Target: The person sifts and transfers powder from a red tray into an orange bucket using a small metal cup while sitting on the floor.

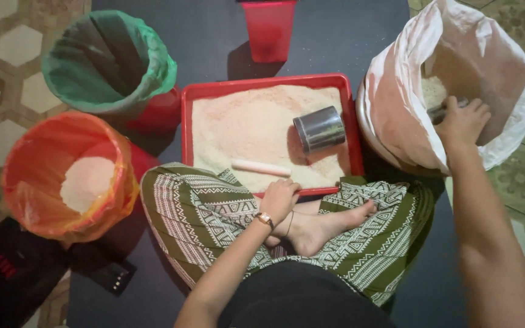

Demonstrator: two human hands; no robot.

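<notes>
Metal scoop (pixel 440 112) sits inside the big white sack (pixel 457 91), and the right hand (pixel 463 121) has its fingers wrapped around the scoop's handle end, closed on it just above the pale flour-like powder (pixel 434 91) in the sack. Most of the scoop is hidden behind the hand and the sack's folded rim.

Well to the left of that grip, the left hand (pixel 279 199) rests on the near edge of the red tray (pixel 262 82), fingers curled over the rim and pressed onto it, a watch at the wrist. Just beyond the left hand's fingertips, a pale wooden stick (pixel 261 167) lies flat on the powder that fills the tray. Farther from that hand, toward the sack, a steel cup (pixel 319 129) lies tipped on its side on the powder.

Past the tray's far edge stands a red plastic cup (pixel 268 29). Far left of both hands are two lined buckets: one with an orange bag (pixel 37 182) holding a mound of the same powder, and behind it one with a green bag (pixel 153 67). Below the left hand, the person's patterned green trousers (pixel 202 212) and a bare foot (pixel 323 228) lie crossed on the dark mat (pixel 335 42).
</notes>
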